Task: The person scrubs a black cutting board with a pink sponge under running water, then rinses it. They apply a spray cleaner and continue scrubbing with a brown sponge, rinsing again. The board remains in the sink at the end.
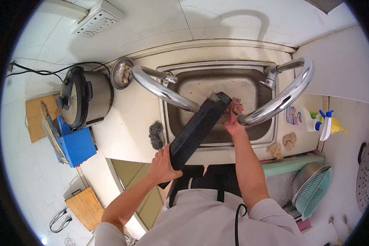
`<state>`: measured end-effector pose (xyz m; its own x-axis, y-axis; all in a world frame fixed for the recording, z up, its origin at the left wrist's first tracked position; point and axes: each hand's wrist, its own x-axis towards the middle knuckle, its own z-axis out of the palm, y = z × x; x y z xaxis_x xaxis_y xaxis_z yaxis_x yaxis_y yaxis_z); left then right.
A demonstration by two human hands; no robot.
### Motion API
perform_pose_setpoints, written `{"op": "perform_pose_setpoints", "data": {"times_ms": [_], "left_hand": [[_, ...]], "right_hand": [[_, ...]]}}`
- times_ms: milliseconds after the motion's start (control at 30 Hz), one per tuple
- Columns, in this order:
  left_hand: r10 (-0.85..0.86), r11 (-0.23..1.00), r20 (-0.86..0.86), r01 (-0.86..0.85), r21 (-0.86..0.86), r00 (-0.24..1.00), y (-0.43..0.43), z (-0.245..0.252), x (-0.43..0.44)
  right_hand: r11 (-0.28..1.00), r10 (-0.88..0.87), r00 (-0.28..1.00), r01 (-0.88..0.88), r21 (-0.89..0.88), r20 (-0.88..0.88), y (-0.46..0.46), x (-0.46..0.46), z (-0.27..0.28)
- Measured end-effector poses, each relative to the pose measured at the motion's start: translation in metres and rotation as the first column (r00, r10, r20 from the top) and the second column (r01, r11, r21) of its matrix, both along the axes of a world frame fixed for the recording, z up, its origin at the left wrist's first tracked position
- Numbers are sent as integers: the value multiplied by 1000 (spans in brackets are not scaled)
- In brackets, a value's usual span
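Note:
My left hand (pixel 163 166) grips the near end of a long black box-shaped object (pixel 196 129), which slants up and away over the stainless steel sink (pixel 190 83). At its far end my right hand (pixel 233 123) holds a crumpled reddish cloth (pixel 234 106). That cloth is close beside the black object; whether they touch is hard to tell. The mouth of the right curved chrome faucet (pixel 283 104) is just over my right hand and hides part of it. A left chrome faucet (pixel 163 89) arches over the sink too, its mouth near the black object.
Left of the sink are a dark scouring pad (pixel 156 135), a metal bowl (pixel 122 73) with small pale pieces and an electric pressure cooker (pixel 86 95). On the right stand a white spray bottle (pixel 301 118) and crumpled tan cloths (pixel 289 140). A teal basket (pixel 318 190) sits lower right.

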<state>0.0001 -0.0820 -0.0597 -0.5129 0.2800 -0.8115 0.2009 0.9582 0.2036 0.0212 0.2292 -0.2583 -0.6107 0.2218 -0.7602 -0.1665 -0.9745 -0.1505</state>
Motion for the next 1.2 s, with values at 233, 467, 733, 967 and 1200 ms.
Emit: {"op": "perform_pose_setpoints", "data": {"times_ms": [233,467,733,967,1200], "left_hand": [[-55,998,-70,57,29,996,-5,26,9],[-69,997,-141,71,8,988,1,36,5],[-109,994,-187,103,-42,976,21,33,1],[-169,986,-184,165,-37,968,24,24,-6],[-28,975,100,5,224,995,38,-101,-50]], "right_hand": [[833,436,899,-424,356,51,6,-15,51],[632,326,889,-457,625,321,2,-30,2],[823,170,932,-313,474,320,-72,-13,40],[832,267,781,-482,273,565,-91,2,20],[747,450,777,-598,291,440,-55,-4,-27]]}}
